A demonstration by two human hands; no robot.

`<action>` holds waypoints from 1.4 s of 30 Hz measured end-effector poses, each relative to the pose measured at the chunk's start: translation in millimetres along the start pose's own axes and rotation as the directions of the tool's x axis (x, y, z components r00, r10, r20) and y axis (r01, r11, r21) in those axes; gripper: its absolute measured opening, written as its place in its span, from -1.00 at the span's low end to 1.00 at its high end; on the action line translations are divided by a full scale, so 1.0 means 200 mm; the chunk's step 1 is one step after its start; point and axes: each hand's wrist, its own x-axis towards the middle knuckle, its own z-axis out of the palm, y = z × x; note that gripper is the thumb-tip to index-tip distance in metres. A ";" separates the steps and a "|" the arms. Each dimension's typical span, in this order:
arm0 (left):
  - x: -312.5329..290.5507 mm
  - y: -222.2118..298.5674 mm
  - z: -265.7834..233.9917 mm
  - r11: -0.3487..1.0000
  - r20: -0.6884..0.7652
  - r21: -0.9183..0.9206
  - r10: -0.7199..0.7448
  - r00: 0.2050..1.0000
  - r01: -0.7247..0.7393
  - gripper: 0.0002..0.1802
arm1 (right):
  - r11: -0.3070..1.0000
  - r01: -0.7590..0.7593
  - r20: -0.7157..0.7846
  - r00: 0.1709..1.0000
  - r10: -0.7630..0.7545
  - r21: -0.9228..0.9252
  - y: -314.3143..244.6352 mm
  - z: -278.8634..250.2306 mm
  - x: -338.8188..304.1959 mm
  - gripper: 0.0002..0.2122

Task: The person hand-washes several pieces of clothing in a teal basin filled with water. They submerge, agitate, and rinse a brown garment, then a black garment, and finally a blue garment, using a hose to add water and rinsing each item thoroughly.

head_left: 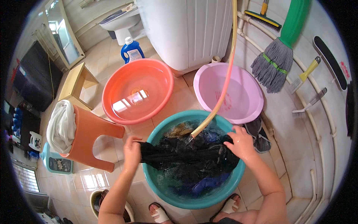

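A teal basin point(209, 202) of water holds dark clothes and a blue garment point(210, 183). Stretched across it is a black garment point(179, 156), gripped at its left end by my left hand point(132, 152), just outside the basin's rim. My right hand point(240, 141) is closed on the cloth's other end over the right rim. Whether it is one piece from hand to hand is hard to make out where it meets the wet heap. The end of a yellowish hose point(212, 114) hangs over the basin, with water coming out.
Beyond stand an orange basin of water point(112, 80), a pink basin point(209, 84) and a white washing machine point(179, 37). To the left, an orange stool point(91, 130) bears white cloth point(61, 127), near a wooden stool point(72, 84). A mop point(274, 61) and brushes hang along the right wall.
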 end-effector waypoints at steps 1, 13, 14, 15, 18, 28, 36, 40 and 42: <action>-0.07 -0.01 0.06 0.994 0.064 0.091 -0.068 0.996 0.062 -0.75 | 0.995 0.101 -0.031 0.994 -0.101 0.005 -0.03 0.03 0.02 -0.58; -0.18 -0.38 0.63 0.338 0.727 0.681 -0.202 0.656 -0.650 -0.57 | 0.919 0.222 0.381 0.920 -0.087 -0.325 -0.09 0.98 0.07 -0.64; -0.17 -0.37 0.64 0.355 0.721 0.689 -0.243 0.649 -0.632 -0.59 | 0.912 0.229 0.484 0.874 -0.038 -0.341 -0.15 0.92 0.12 -0.64; -0.17 -0.35 0.64 0.581 0.616 0.736 -0.359 0.701 -0.348 -0.59 | 0.904 0.237 0.578 0.816 0.014 -0.357 -0.18 0.86 0.17 -0.65; -0.11 -0.37 0.59 0.769 0.626 0.624 -0.386 0.678 -0.138 -0.55 | 0.991 -0.102 0.496 0.867 0.049 0.081 -0.13 0.78 0.24 -0.63; -0.20 -0.14 0.57 0.315 0.699 -0.361 -0.532 0.479 0.878 -0.47 | 0.743 0.228 0.005 0.955 -0.296 0.629 -0.71 0.43 -0.09 -0.70; -0.40 -0.28 0.57 0.738 0.397 -0.174 -0.554 0.732 0.653 -0.54 | 0.872 0.262 -0.131 0.965 -0.228 0.413 -0.55 0.49 0.03 -0.68; -0.43 -0.03 0.36 0.959 0.853 0.240 -0.135 0.505 -0.148 -0.50 | 1.000 0.014 0.272 0.962 -0.019 0.018 -0.31 0.36 0.03 -0.63; -0.41 -0.13 0.33 0.947 0.858 0.185 -0.025 0.513 -0.264 -0.46 | 0.990 0.117 0.281 0.955 -0.092 -0.073 -0.32 0.24 0.05 -0.71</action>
